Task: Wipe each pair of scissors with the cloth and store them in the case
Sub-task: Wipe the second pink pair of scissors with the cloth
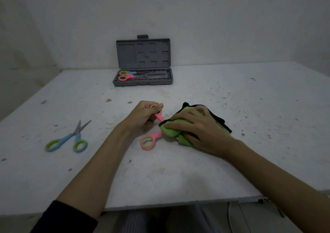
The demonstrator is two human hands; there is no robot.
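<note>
Pink scissors with green-lined loops (149,140) lie spread open at the table's middle. My left hand (142,116) grips their upper handle loop. My right hand (198,131) presses a green cloth with black edging (171,130) around the blades, which are hidden inside it. Blue scissors with green loops (71,139) lie open on the table to the left, untouched. At the back stands the grey case (142,82), lid up against the wall, holding a blue pair (127,73) and a pink pair (125,77) at its left end.
The white table (232,161) is speckled with dirt. Its front edge runs just above my knees. A wall rises right behind the case, and another wall closes the left side.
</note>
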